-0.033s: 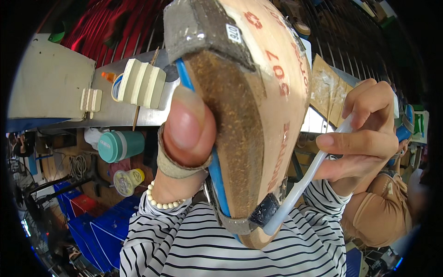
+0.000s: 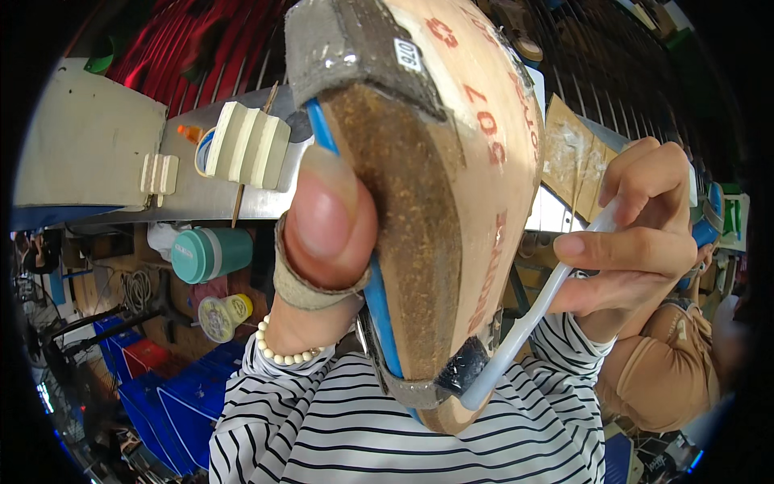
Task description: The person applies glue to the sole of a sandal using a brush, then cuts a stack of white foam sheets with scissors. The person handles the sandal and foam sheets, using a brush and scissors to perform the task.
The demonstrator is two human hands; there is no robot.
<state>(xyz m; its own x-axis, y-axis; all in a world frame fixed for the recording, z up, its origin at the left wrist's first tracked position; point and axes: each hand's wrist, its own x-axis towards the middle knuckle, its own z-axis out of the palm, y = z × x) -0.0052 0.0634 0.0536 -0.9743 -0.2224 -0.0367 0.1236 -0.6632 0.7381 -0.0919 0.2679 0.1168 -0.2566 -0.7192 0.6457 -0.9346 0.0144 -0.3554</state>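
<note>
A partly made shoe (image 2: 427,234) fills the middle of the view, its underside facing me, with a tan printed sole board, a brown side band and a blue edge. My left hand (image 2: 326,222) grips it from the left; the thumb presses the brown band and the other fingers are hidden behind. A fabric band circles that thumb. My right hand (image 2: 645,230) is closed on the white handle of a small brush (image 2: 536,315) to the right of the shoe. The brush's black bristles touch the underside near its lower end. A dark grey patch (image 2: 367,68) covers the shoe's upper end.
Behind the shoe lies a metal bench (image 2: 185,202) with cream foam blocks (image 2: 246,145) and a brown board (image 2: 572,153). Left and below are a teal tumbler (image 2: 211,256), a plastic cup (image 2: 224,317) and blue bins (image 2: 177,403). Another person's knee (image 2: 657,363) is at right.
</note>
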